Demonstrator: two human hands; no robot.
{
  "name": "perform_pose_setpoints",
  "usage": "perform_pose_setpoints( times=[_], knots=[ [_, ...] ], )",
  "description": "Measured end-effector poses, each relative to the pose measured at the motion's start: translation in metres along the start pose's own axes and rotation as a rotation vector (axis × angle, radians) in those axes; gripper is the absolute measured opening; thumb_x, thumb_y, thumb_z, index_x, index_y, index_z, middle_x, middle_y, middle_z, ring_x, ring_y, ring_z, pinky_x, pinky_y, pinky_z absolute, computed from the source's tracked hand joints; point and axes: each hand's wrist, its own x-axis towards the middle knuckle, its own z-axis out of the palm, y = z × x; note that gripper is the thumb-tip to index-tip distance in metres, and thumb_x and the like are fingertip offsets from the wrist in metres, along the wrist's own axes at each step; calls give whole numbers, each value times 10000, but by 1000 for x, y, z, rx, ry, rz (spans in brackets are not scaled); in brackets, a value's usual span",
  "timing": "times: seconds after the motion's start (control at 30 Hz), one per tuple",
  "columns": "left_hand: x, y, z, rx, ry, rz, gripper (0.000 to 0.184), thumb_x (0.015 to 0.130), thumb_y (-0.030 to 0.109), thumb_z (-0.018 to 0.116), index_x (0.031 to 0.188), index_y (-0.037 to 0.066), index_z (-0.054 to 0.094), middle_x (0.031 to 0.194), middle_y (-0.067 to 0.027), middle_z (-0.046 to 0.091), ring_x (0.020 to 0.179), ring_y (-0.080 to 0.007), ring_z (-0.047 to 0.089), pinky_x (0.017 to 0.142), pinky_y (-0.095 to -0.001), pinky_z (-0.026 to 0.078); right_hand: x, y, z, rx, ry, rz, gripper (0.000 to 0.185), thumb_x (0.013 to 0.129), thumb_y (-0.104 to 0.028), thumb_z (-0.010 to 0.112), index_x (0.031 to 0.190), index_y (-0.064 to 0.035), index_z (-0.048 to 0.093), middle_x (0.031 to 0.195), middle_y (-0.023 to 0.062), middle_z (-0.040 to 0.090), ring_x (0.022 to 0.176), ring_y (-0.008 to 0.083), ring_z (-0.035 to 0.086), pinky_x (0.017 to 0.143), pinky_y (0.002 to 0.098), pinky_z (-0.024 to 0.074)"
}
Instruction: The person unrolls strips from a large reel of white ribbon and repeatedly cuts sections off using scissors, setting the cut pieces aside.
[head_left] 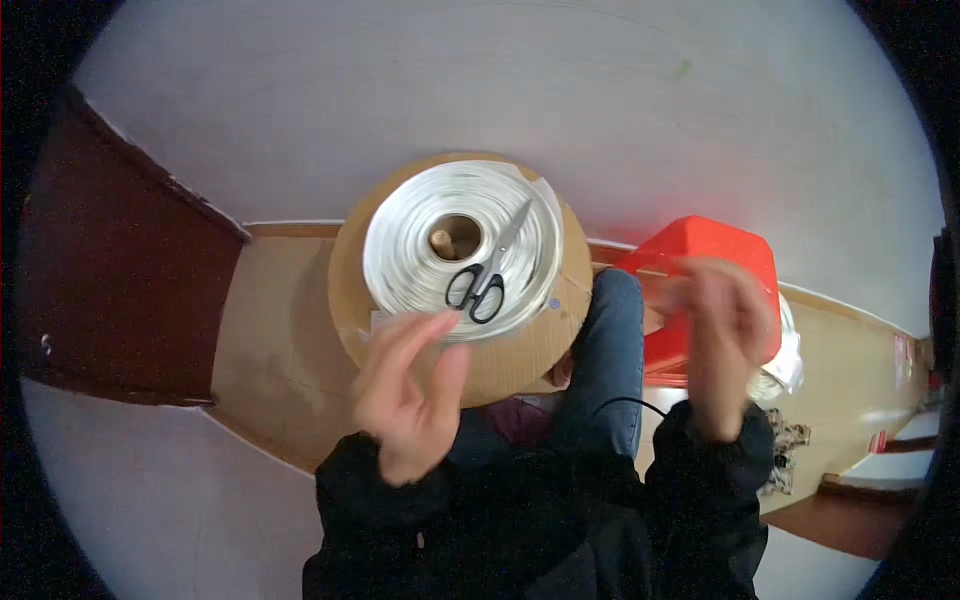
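A wide coil of white cord or tubing [400, 258] lies on a round cardboard disc [505, 372] in front of me. Across the coil's right side rests a pair of scissors [490, 272], black handles toward me and blades closed, pointing away. My left hand [412, 395] is just short of the scissors' handles, thumb and fingers apart, with nothing visible between them. Out to the right, my right hand [718, 340] is raised in front of a red plastic stool [725, 245]. Motion smears its fingers, so whether it holds anything is unclear.
The coil's brown core [463, 235] has a wooden-looking peg in it. A pale wall [500, 80] stands close behind the disc. My jeans-clad leg [612, 350] is between disc and stool. White material [788, 350] sits behind the stool, and a dark red door [130, 250] is at left.
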Motion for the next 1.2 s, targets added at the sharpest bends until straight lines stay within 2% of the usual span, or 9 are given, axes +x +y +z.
perform_pose_setpoints(
  times=[0.2, 0.33, 0.53, 0.67, 0.83, 0.87, 0.9, 1.0, 1.2],
  knots=[
    [-48, -115, -14, 255, 162, -352, 564, 693, 233, 703, 1111, -58, 461, 1050, -199, 532, 989, -326, 475, 786, -337, 407, 14, 111, 66, -118, -568, 278, 198, 844, -69, 474, 1028, 5, 485, 568, 67, 557, 485, 123, 504, 450, 243, 409],
    [-67, -131, -26, 739, -508, -609, 648, 686, 338, 696, 1129, -58, 439, 1016, -222, 528, 1021, -345, 443, 877, -398, 330, 3, 152, 129, -862, -607, 20, 277, 831, -96, 451, 1090, -17, 395, 552, 116, 529, 476, 274, 548, 445, 335, 428],
    [-86, -100, 1, 907, -594, -170, 374, 677, 237, 658, 937, 5, 523, 772, -127, 552, 773, -246, 499, 767, -380, 308, -6, 177, 130, -1018, -547, 29, 254, 784, -74, 485, 1016, -46, 385, 534, 145, 515, 450, 364, 519, 417, 401, 411],
    [-100, -105, 43, 866, -648, -149, 233, 666, 119, 650, 870, 44, 565, 805, -95, 601, 668, -216, 548, 707, -316, 382, 13, 187, 93, -684, -371, -119, 267, 738, -55, 551, 931, -58, 367, 568, 150, 518, 444, 316, 528, 392, 368, 408],
    [-84, -93, 53, 252, -717, -423, 209, 688, 69, 630, 886, 21, 585, 800, -89, 617, 626, -176, 559, 568, -285, 433, 37, 121, 28, 283, -404, 732, 341, 697, 3, 612, 916, -85, 366, 738, 140, 548, 597, 172, 562, 530, 238, 451],
    [-90, -118, 56, -33, -444, -100, 106, 686, 79, 610, 742, -8, 588, 693, -73, 568, 595, -203, 523, 534, -291, 406, 35, 124, 11, 244, -382, 605, 361, 683, 12, 641, 913, -76, 377, 772, 139, 569, 619, 171, 574, 548, 243, 467],
    [-74, -106, 47, 26, -312, -550, 121, 707, 104, 633, 767, 2, 610, 732, -58, 579, 629, -144, 531, 548, -263, 418, 30, 127, -6, 208, -358, 479, 380, 668, 20, 670, 910, -68, 389, 806, 137, 591, 641, 170, 587, 565, 248, 482],
    [-11, -89, -10, -404, 79, -791, 209, 740, 108, 641, 913, -2, 600, 816, -77, 600, 704, -129, 550, 627, -233, 461, 6, 114, -38, 178, -227, 353, 410, 652, 50, 666, 946, -49, 398, 846, 127, 601, 732, 173, 595, 654, 231, 470],
    [-17, -124, -139, -306, 1130, -596, 301, 822, 161, 570, 1049, -21, 496, 979, -164, 549, 858, -215, 572, 736, -291, 491, -62, 145, -60, 254, -234, 561, 304, 667, 49, 647, 914, -29, 488, 887, 86, 609, 805, 160, 583, 729, 230, 447]
  ],
)
